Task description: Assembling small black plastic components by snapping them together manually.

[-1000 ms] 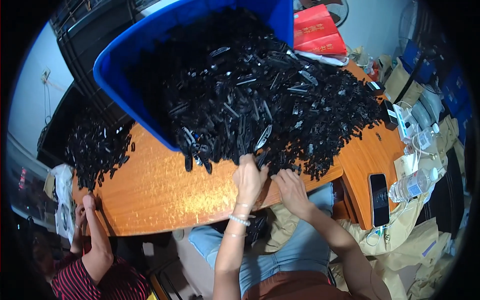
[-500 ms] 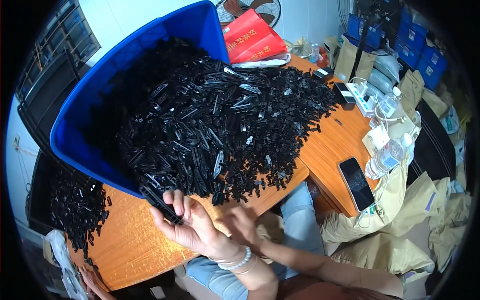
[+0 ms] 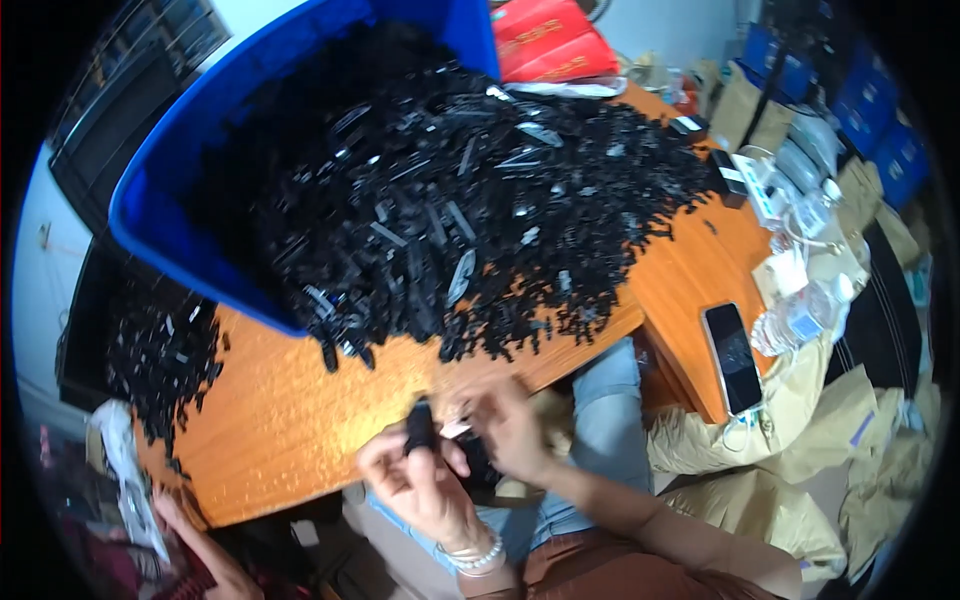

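My left hand [image 3: 425, 485], with a beaded bracelet at its wrist, is closed on a long black plastic clip [image 3: 420, 425] just off the table's front edge. Close by on the right, my right hand [image 3: 508, 430] has its fingers bent toward the left one, too blurred by motion to show whether they grip anything. Between the hands is a dark shape [image 3: 478, 460] that I cannot make out. Beyond them a large heap of black plastic clips and small black parts [image 3: 430, 220] spills out of a tipped blue bin [image 3: 150, 235] onto the wooden table [image 3: 290, 430].
A smaller pile of black parts [image 3: 165, 360] lies at the left, near another person's hand [image 3: 175, 515]. To the right are a phone [image 3: 733, 360], clear plastic bottles [image 3: 805, 320] and a white power strip [image 3: 760, 190]. A red bag [image 3: 555, 40] stands behind the heap.
My left hand has drawn back from the bin's rim toward me with the black clip and now meets my right hand. The view has shifted, and the table appears higher.
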{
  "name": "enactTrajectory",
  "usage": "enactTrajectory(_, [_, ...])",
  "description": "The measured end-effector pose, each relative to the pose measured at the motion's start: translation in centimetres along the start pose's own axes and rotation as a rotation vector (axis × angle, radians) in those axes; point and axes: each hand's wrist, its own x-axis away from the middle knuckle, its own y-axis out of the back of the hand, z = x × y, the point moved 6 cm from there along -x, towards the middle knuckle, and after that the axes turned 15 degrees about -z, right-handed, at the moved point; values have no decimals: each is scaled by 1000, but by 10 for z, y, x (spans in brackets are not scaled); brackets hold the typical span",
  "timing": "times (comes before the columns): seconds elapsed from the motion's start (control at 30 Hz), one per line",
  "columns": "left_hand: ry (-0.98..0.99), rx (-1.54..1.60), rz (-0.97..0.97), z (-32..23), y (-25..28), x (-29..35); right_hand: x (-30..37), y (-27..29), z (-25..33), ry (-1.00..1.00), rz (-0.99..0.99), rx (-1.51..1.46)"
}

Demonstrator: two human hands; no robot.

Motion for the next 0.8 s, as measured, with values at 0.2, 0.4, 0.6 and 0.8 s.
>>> enactTrajectory(0.2, [171, -618, 173, 40, 69, -21, -32, 32, 28, -305, 48, 117])
enactTrajectory(0.4, [215, -590, 310, 45, 56, -17, -26, 17, 38, -270, 224, 148])
enactTrajectory(0.6, [285, -497, 338, 41, 56, -8, -23, 0, 58, -59, 453, 325])
enactTrajectory(0.8, [456, -442, 363, 44, 56, -7, -21, -6, 60, 99, 589, 476])
